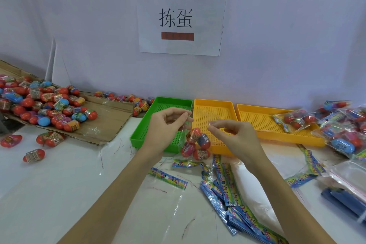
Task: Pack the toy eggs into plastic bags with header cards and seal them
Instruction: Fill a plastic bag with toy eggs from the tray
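A clear plastic bag [195,143] with several red and blue toy eggs inside hangs above the table between the green and orange trays. My left hand [168,127] pinches the bag's top edge on the left. My right hand [235,134] pinches the top edge on the right with thumb and forefinger. The bag's colourful header card [186,164] lies at its bottom end on the table. Loose toy eggs [45,105] are heaped on a cardboard sheet at the left.
A green tray [158,117] and two orange trays [215,113] [263,125] stand side by side at the wall. Filled bags [344,130] pile up at the right. Empty bags with header cards [229,190] lie in front. A few eggs [33,155] lie loose on the table.
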A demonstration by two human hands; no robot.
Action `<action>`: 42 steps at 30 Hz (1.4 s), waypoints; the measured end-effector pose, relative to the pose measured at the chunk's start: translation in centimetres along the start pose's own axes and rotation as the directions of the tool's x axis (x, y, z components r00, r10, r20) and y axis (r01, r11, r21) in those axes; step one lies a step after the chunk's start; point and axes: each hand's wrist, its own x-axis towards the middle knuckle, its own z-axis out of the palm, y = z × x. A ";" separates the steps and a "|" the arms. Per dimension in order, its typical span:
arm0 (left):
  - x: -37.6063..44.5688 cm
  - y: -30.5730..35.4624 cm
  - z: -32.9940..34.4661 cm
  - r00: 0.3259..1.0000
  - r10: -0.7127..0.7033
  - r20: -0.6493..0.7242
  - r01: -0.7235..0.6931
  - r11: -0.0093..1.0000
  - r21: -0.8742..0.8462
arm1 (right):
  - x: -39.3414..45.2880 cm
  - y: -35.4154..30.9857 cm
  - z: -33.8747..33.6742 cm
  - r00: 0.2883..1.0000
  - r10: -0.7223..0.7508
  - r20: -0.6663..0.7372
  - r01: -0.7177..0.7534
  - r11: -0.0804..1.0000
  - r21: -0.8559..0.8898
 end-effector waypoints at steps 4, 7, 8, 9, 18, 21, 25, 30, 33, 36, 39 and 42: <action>0.1 0.2 -0.4 0.995 -0.016 0.096 0.017 1.000 -0.006 | 0.0 0.3 0.1 0.998 0.052 -0.034 -0.049 0.994 0.103; 0.3 0.0 -0.6 0.995 -0.048 0.092 0.053 0.998 -0.046 | 0.2 0.1 -0.8 0.998 0.060 -0.006 -0.059 0.986 0.156; 0.4 -0.1 -0.7 0.995 -0.069 0.078 0.075 0.994 -0.077 | 0.2 0.2 -1.1 0.998 0.064 0.007 -0.064 0.981 0.184; 0.4 -0.2 -0.8 0.993 -0.088 0.074 0.096 0.990 -0.106 | 0.2 0.2 -1.5 0.997 0.072 0.021 -0.075 0.975 0.209; 0.9 -0.9 -1.8 0.975 -0.093 0.200 0.121 0.984 -0.130 | 0.3 0.5 -2.5 0.991 0.066 0.119 -0.097 0.957 0.272; 1.0 -0.9 -2.5 0.965 -0.057 0.256 0.080 0.993 -0.082 | 0.3 0.5 -2.4 0.992 0.058 0.115 -0.089 0.955 0.283; 1.1 -1.0 -2.8 0.963 0.011 0.270 -0.008 1.000 -0.012 | 0.3 0.5 -2.3 0.990 0.055 0.132 -0.091 0.953 0.287; 1.2 -1.1 -2.8 0.946 0.168 0.277 -0.200 0.976 0.091 | 0.5 1.0 -2.7 0.990 0.041 0.136 -0.076 0.961 0.267; 1.1 -1.0 -2.9 0.931 0.204 0.301 -0.258 0.954 0.151 | 0.5 1.1 -2.8 0.989 0.020 0.147 -0.060 0.959 0.277; 1.2 -1.0 -3.0 0.920 0.208 0.331 -0.285 0.936 0.205 | 0.6 1.1 -2.9 0.989 0.000 0.148 -0.039 0.965 0.259; 1.2 -0.9 -3.1 0.915 0.190 0.355 -0.289 0.924 0.251 | 0.5 0.8 -2.9 0.989 -0.012 0.149 -0.017 0.982 0.191; 1.1 -0.6 -3.4 0.916 0.150 0.371 -0.253 0.935 0.247 | 0.4 0.4 -2.8 0.993 -0.026 0.114 0.004 0.982 0.189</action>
